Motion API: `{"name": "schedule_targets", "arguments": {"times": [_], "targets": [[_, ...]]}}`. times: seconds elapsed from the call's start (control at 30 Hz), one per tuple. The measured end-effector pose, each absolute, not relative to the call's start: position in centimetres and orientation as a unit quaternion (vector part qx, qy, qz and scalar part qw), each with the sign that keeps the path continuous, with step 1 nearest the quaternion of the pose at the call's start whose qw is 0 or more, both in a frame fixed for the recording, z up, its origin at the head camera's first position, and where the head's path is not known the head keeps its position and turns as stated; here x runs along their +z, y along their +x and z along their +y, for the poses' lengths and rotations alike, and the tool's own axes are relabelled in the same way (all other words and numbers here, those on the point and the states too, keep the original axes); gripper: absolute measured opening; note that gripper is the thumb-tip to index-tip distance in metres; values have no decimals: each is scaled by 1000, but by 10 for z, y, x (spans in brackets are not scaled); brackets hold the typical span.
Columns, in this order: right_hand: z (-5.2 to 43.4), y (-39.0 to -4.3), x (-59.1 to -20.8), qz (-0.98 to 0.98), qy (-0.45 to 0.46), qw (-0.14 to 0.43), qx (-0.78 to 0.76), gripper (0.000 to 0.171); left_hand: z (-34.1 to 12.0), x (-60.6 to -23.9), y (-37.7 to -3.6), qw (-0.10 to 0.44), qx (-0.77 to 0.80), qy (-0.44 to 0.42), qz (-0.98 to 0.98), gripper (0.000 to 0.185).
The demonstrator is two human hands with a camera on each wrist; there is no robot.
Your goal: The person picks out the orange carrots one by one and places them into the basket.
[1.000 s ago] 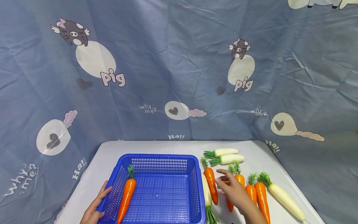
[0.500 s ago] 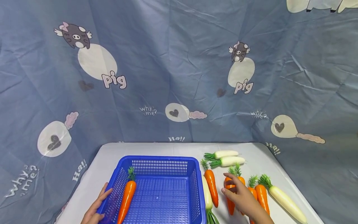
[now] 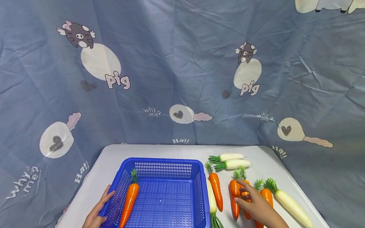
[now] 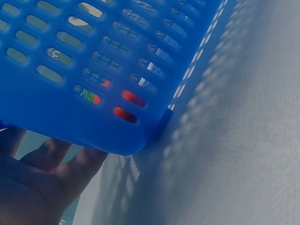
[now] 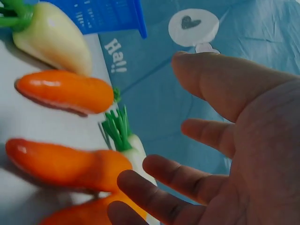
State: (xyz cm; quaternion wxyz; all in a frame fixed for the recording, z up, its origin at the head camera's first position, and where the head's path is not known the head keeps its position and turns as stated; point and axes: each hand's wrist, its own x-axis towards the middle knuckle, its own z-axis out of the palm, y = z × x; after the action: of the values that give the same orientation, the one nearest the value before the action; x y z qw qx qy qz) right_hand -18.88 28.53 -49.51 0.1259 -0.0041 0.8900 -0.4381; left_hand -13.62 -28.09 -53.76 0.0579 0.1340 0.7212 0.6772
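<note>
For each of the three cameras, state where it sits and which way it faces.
Head: high, looking forward and down at the table, the blue basket, the left hand and the right hand.
Left wrist: low beside the basket's outer wall, facing it; fingers show.
Right wrist: under the palm, facing the carrots; open fingers show.
Shared: all three show the basket.

Blue perforated basket (image 3: 159,164); orange carrots (image 3: 215,191) with green tops; white radishes (image 3: 232,164); grey-blue backdrop cloth (image 3: 182,63) with pig print.
</note>
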Motion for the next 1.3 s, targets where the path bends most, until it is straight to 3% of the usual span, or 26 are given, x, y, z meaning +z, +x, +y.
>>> {"name": "schedule_targets", "arguments": {"times": [0.53, 0.8, 1.03, 1.3], "targets": [[315, -184, -496, 917, 40, 108, -382, 79, -280, -540, -138, 49, 670, 129, 729, 82], [320, -186, -497, 930, 50, 94, -351, 74, -280, -541, -138, 50, 667, 111, 735, 82], [328, -185, -503, 935, 50, 67, -345, 70, -284, -543, -139, 41, 673, 146, 724, 82], [339, -186, -509, 926, 79, 89, -360, 74, -284, -544, -140, 41, 671, 152, 724, 83]]}}
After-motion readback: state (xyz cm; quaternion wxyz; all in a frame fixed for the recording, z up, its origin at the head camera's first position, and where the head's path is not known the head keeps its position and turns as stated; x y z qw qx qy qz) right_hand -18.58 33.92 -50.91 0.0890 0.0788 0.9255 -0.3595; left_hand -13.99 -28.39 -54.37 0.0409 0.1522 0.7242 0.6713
